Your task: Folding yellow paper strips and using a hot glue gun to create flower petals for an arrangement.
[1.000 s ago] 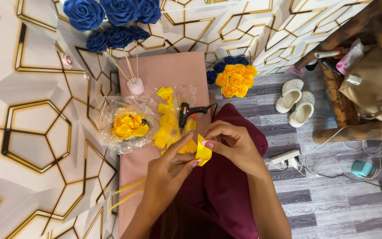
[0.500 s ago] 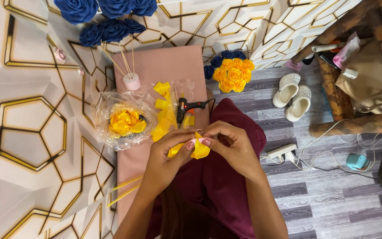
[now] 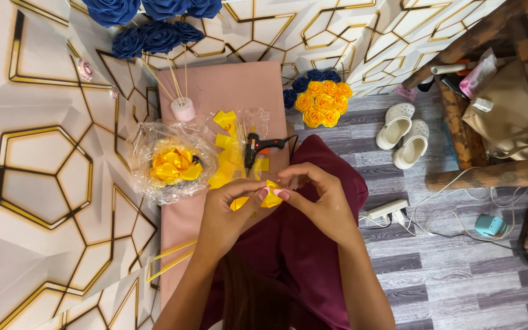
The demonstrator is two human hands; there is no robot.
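My left hand and my right hand meet above my lap and pinch a folded piece of yellow ribbon between their fingertips. Just beyond them on the pink board lies a black and orange glue gun beside a loose pile of yellow ribbon pieces. To the left sits a clear plastic bag holding a yellow ribbon rose.
A small white holder with thin sticks stands at the board's far end. Yellow sticks lie near my left arm. Blue roses, a yellow and blue bouquet, white clogs, a power strip and wooden furniture surround me.
Both hands have drawn closer together around the yellow ribbon piece, which is folded smaller between the fingertips. The view has shifted slightly.
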